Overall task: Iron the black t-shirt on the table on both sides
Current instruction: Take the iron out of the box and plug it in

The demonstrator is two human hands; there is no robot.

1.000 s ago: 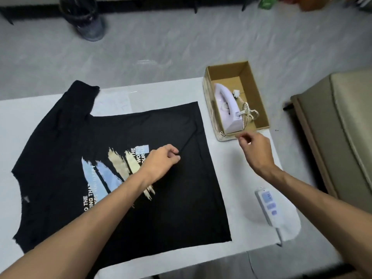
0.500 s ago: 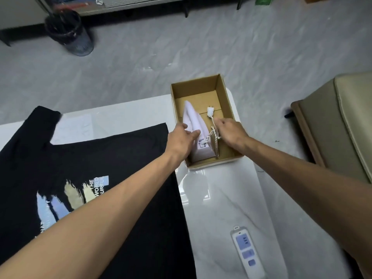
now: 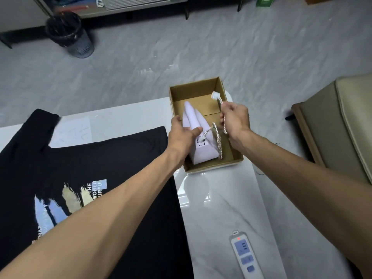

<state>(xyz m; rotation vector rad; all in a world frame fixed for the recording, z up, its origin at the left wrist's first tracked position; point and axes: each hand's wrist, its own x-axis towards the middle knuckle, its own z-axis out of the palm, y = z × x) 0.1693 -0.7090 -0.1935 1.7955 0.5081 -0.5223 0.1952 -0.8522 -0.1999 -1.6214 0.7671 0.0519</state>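
Observation:
The black t-shirt (image 3: 124,164) with a printed front lies flat on the white table (image 3: 221,208), at my left. A pale lilac iron (image 3: 198,127) sits in an open cardboard box (image 3: 201,91) at the table's far edge. My left hand (image 3: 182,134) grips the iron, thumb across its top. My right hand (image 3: 235,119) holds the iron's braided cord (image 3: 219,141), lifted above the box, with the white plug (image 3: 215,96) sticking up past my fingers.
A white power strip (image 3: 246,256) with a red light lies on the table near its front edge. A beige seat (image 3: 340,121) stands to the right. On the grey floor beyond are a black waste bin (image 3: 69,35) and a low shelf.
My left hand left the t-shirt and took hold of the iron. My right hand picked up the cord and raised it, plug upward. My view shifted right, toward the box.

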